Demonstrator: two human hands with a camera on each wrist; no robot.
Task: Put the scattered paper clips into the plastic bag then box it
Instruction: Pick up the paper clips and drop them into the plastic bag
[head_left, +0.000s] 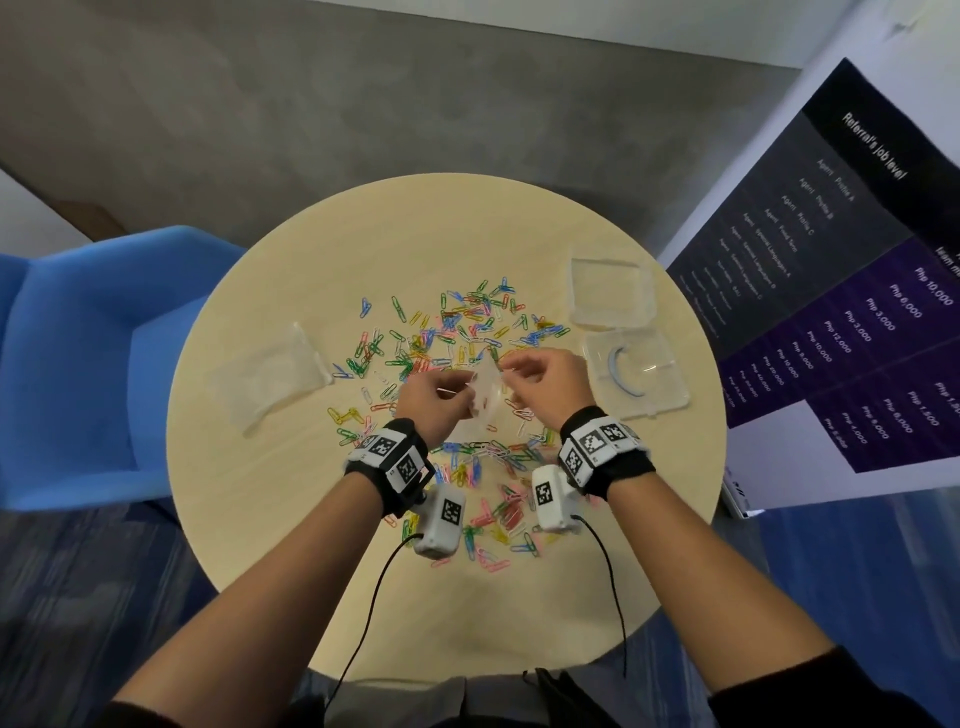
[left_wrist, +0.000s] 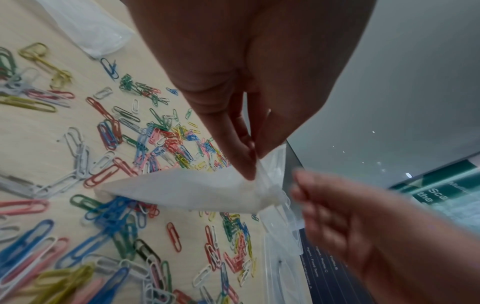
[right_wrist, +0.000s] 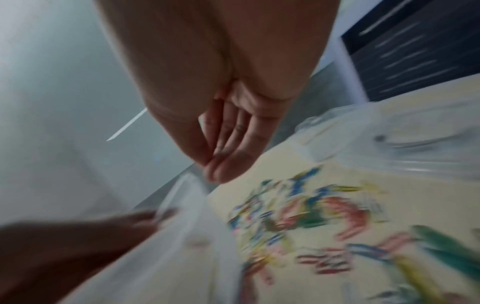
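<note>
Many coloured paper clips (head_left: 467, 332) lie scattered over the middle of a round pale table (head_left: 311, 545). My left hand (head_left: 441, 397) holds a small clear plastic bag (head_left: 485, 400) above them, thumb and finger pinching its top edge (left_wrist: 253, 164); the bag (left_wrist: 194, 189) hangs slanted with its lower corner near the clips (left_wrist: 155, 144). My right hand (head_left: 535, 371) is at the bag's mouth with thumb and fingertips pressed together (right_wrist: 213, 164). That view is blurred, so whether they pinch the bag's lip (right_wrist: 182, 205) or a clip is unclear.
A clear plastic box half (head_left: 636, 374) and a second clear half (head_left: 610, 291) lie at the table's right. A pile of spare clear bags (head_left: 270, 374) lies at the left. A blue chair (head_left: 78, 364) stands left of the table, a dark poster (head_left: 857, 286) to the right.
</note>
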